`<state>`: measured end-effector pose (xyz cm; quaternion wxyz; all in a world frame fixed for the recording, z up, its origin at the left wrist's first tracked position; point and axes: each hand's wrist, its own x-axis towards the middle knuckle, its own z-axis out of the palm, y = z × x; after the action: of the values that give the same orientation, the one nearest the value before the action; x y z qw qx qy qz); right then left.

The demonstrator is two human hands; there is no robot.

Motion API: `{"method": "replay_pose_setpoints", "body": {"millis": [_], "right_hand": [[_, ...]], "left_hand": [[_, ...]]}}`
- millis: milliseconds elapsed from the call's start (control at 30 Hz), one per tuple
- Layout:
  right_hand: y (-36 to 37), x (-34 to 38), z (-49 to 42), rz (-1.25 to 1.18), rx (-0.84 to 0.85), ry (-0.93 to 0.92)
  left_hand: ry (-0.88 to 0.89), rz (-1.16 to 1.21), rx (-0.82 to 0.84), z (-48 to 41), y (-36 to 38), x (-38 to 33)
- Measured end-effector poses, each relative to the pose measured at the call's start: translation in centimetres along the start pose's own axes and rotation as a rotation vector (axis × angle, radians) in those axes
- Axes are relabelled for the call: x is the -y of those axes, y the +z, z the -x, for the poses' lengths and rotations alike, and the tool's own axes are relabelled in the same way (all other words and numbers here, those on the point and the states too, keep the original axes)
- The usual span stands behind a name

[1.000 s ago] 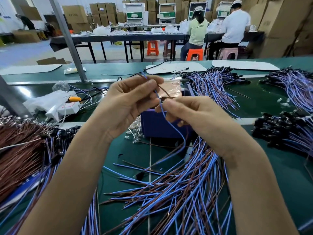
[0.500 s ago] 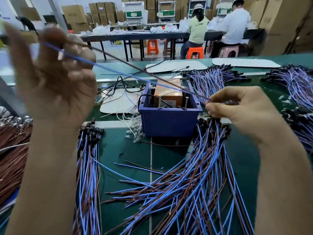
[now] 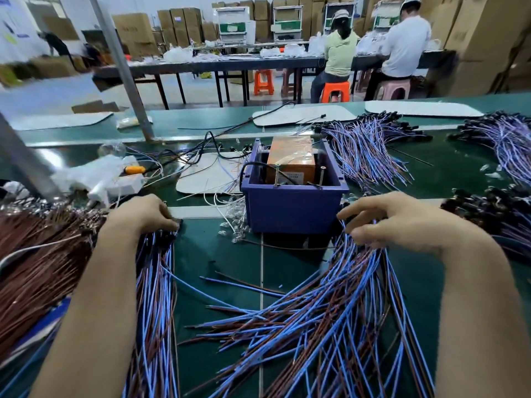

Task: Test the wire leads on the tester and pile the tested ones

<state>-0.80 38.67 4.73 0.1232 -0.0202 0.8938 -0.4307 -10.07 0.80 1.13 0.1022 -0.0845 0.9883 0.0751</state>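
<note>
**Head camera: both hands down on the wire piles**

The left hand (image 3: pixel 143 215) rests at the top of a straight bundle of blue and brown wire leads (image 3: pixel 155 297), which lies left of centre on the green bench mat (image 3: pixel 218 262). Its fingers curl down onto the black connector ends; whether they pinch one cannot be told. The right hand (image 3: pixel 402 222) hovers over a fanned heap of blue and brown leads (image 3: pixel 324 311), fingers loosely bent and apart, the index tip at the heap's connector ends. Between the hands stands a dark blue plastic box (image 3: pixel 290 209) holding an orange tester block (image 3: pixel 290 156), with two upright screws (image 3: pixel 321 175) at its near edge.
</note>
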Motion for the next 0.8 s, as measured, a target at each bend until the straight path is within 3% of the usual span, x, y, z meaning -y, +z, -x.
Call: {"method": "replay_pose_setpoints", "body": {"millis": [167,367,467,567,667,733,800], "right_hand": [[0.9,1.1,-0.2,0.015,0.080,-0.069],[2.0,1.6,-0.6,-0.058,0.189,-0.136],[2.5,1.7,-0.9,-0.168,0.284,-0.185],[3.6,2.5,-1.3,-0.370,0.252,-0.210],[4.8,4.2,-1.7,-0.713,0.179,-0.149],[5.5,5.2,-1.7,-0.905,0.213,-0.114],[5.9,5.8,-1.7,-1.055,0.279,-0.086]], "left_hand": [[-0.014,-0.097,0.074,0.0,0.2,-1.2],[-0.096,-0.143,-0.003,0.1,0.7,-1.7],[-0.025,-0.042,-0.015,0.4,0.2,-1.9],[0.030,0.229,-0.164,1.4,-1.3,-2.5],[0.193,0.585,-0.435,3.5,-3.5,-4.4],[0.423,0.756,-0.615,6.0,-5.4,-6.1],[0.703,0.811,-0.670,9.2,-7.1,-8.1]]}}
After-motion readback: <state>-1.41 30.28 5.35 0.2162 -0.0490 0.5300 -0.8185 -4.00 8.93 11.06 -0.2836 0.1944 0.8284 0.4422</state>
